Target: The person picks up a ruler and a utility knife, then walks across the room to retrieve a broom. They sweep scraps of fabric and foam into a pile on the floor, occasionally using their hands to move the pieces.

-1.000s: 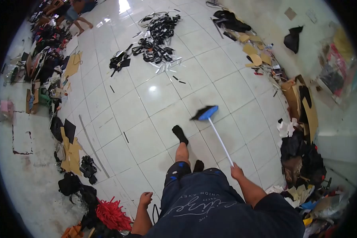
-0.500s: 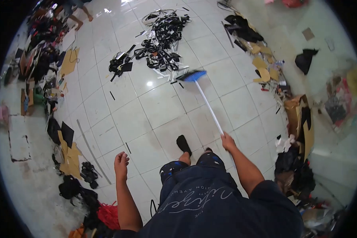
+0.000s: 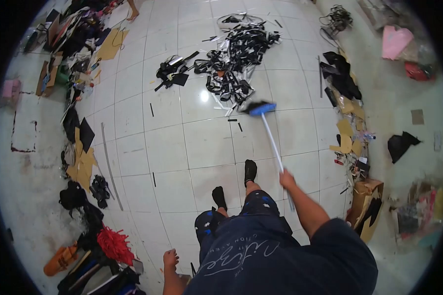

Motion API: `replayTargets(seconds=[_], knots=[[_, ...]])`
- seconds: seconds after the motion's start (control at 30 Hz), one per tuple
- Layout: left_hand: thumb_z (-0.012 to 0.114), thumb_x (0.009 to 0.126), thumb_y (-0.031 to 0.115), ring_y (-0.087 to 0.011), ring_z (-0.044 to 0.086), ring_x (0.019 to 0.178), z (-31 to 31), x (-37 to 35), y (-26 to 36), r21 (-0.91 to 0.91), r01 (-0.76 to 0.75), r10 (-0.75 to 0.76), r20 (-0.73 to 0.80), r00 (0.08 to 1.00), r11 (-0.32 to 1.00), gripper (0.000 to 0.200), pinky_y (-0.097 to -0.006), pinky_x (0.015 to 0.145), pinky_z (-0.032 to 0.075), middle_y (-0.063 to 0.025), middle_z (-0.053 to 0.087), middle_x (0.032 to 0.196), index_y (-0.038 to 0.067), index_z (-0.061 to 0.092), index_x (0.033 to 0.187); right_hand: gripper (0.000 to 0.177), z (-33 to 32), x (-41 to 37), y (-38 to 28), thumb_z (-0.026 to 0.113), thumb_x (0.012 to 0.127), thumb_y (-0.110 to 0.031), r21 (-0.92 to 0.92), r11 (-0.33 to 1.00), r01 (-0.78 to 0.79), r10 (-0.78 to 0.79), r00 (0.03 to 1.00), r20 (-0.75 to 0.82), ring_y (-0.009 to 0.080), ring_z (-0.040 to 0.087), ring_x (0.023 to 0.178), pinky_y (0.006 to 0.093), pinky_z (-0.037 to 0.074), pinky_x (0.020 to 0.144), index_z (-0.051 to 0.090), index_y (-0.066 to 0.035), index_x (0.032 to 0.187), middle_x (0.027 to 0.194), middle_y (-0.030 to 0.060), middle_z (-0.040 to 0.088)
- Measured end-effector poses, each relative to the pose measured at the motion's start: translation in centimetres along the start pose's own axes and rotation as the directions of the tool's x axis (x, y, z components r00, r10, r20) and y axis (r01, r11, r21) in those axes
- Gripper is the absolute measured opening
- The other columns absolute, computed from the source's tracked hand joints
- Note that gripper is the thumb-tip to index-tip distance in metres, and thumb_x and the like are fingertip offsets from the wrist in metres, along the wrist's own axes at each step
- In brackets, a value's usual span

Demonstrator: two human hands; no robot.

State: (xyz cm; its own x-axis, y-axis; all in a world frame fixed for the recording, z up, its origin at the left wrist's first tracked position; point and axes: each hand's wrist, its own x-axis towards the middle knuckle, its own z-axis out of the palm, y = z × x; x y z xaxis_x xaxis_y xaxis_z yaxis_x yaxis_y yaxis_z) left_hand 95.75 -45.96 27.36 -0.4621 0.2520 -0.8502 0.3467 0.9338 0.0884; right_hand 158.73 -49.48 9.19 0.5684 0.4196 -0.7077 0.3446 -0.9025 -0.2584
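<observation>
My right hand [image 3: 286, 179] is closed around the pale handle of a broom [image 3: 273, 140]. The broom's blue head and dark bristles rest on the floor, at the lower right edge of a heap of black and white scrap strips [image 3: 241, 54]. A smaller bunch of dark scraps [image 3: 174, 71] lies left of the heap. Low beside my body, my left hand [image 3: 171, 258] has its fingers curled in, with nothing visible in them. Two short black strips [image 3: 240, 127] lie on the tiles just below the broom head.
Cardboard, dark cloth and other clutter [image 3: 83, 162] line the left side, with a red shredded bundle [image 3: 114, 246] lower down. On the right are a cardboard box [image 3: 366, 196], black fabric [image 3: 342, 73] and cardboard pieces. Another person's bare leg [image 3: 132, 10] shows at the top left.
My view has shifted, and the heap appears farther right. The broom head now sits lower in view, still by the heap's edge. My left hand has dropped toward my side; one foot has stepped forward.
</observation>
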Motion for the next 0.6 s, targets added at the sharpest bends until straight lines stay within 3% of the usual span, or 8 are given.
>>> replayTargets(seconds=[0.1,0.17,0.3,0.33,0.4,0.47,0.5,0.6], knots=[[0.055,0.084,0.027,-0.0148,0.053,0.068,4.8,-2.6,3.5,-0.049,-0.159,0.159,0.008,0.987,0.986,0.033,-0.0263,0.057,0.042,-0.0036,0.056,0.085,0.004,0.052,0.107,0.031,-7.3,13.1,-9.8,0.041,0.087,-0.028,0.171,0.973,0.155,-0.167,0.984,0.058,0.0248,0.054,0.045,0.0383,0.045,0.041,0.047,-0.001,0.101,0.066,0.0170,0.056],[0.056,0.084,0.026,-0.0133,0.055,0.077,8.8,-6.5,8.7,-0.044,-0.277,0.277,0.004,0.961,0.960,0.035,-0.0247,0.060,0.043,-0.0071,0.057,0.093,0.003,0.051,0.110,0.031,-12.3,13.8,-16.7,0.040,0.087,-0.026,0.493,0.869,0.039,-0.113,0.986,0.120,0.0243,0.052,0.043,0.0391,0.043,0.040,0.046,0.004,0.094,0.060,0.0162,0.053],[0.055,0.085,0.023,-0.0136,0.054,0.083,15.2,-12.0,13.9,-0.168,-0.432,0.447,0.061,0.893,0.886,0.035,-0.0249,0.071,0.043,-0.0077,0.057,0.096,0.001,0.050,0.112,0.028,-15.8,8.1,-17.5,0.043,0.086,-0.025,0.210,0.972,0.106,-0.124,0.990,0.074,0.0201,0.046,0.040,0.0356,0.040,0.036,0.042,0.003,0.083,0.054,0.0081,0.044],[0.055,0.084,0.024,-0.0137,0.054,0.083,16.4,-11.6,13.2,-0.190,-0.440,0.459,0.070,0.886,0.878,0.037,-0.0258,0.069,0.043,-0.0062,0.056,0.098,0.002,0.050,0.113,0.027,-15.3,7.7,-16.3,0.045,0.087,-0.026,0.332,0.937,0.107,-0.135,0.989,0.063,0.0186,0.046,0.042,0.0335,0.039,0.036,0.043,0.001,0.081,0.056,0.0067,0.044],[0.056,0.084,0.022,-0.0146,0.055,0.084,17.8,-11.4,11.1,-0.202,-0.408,0.425,0.046,0.904,0.890,0.036,-0.0265,0.073,0.043,-0.0076,0.057,0.097,0.001,0.050,0.113,0.027,-17.5,6.2,-15.3,0.047,0.087,-0.026,0.406,0.908,0.102,-0.170,0.976,0.134,0.0180,0.047,0.043,0.0335,0.041,0.038,0.044,0.001,0.084,0.058,0.0067,0.045],[0.057,0.083,0.023,-0.0148,0.055,0.079,18.7,-10.6,7.6,-0.218,-0.358,0.373,0.032,0.927,0.908,0.035,-0.0263,0.067,0.045,-0.0080,0.057,0.093,0.002,0.051,0.111,0.027,-17.8,2.9,-13.0,0.047,0.087,-0.026,0.282,0.947,0.156,-0.192,0.976,0.106,0.0192,0.049,0.045,0.0336,0.043,0.040,0.044,0.001,0.084,0.059,0.0082,0.047],[0.057,0.083,0.024,-0.0150,0.055,0.077,19.2,-9.6,5.2,-0.267,-0.271,0.292,0.041,0.955,0.925,0.035,-0.0263,0.064,0.044,-0.0078,0.056,0.092,0.002,0.051,0.109,0.027,-18.0,0.6,-11.7,0.047,0.087,-0.025,0.031,0.956,0.290,-0.291,0.956,0.033,0.0199,0.051,0.047,0.0336,0.044,0.042,0.043,0.002,0.083,0.062,0.0102,0.050],[0.056,0.083,0.027,-0.0165,0.055,0.075,19.7,-7.3,-1.7,-0.369,-0.048,0.080,0.072,0.994,0.928,0.034,-0.0276,0.059,0.044,-0.0070,0.056,0.090,0.003,0.051,0.107,0.033,-22.0,-6.3,-13.6,0.045,0.085,-0.021,-0.059,0.963,0.263,-0.243,0.941,0.235,0.0228,0.055,0.052,0.0352,0.047,0.048,0.042,0.004,0.107,0.071,0.0151,0.054]])
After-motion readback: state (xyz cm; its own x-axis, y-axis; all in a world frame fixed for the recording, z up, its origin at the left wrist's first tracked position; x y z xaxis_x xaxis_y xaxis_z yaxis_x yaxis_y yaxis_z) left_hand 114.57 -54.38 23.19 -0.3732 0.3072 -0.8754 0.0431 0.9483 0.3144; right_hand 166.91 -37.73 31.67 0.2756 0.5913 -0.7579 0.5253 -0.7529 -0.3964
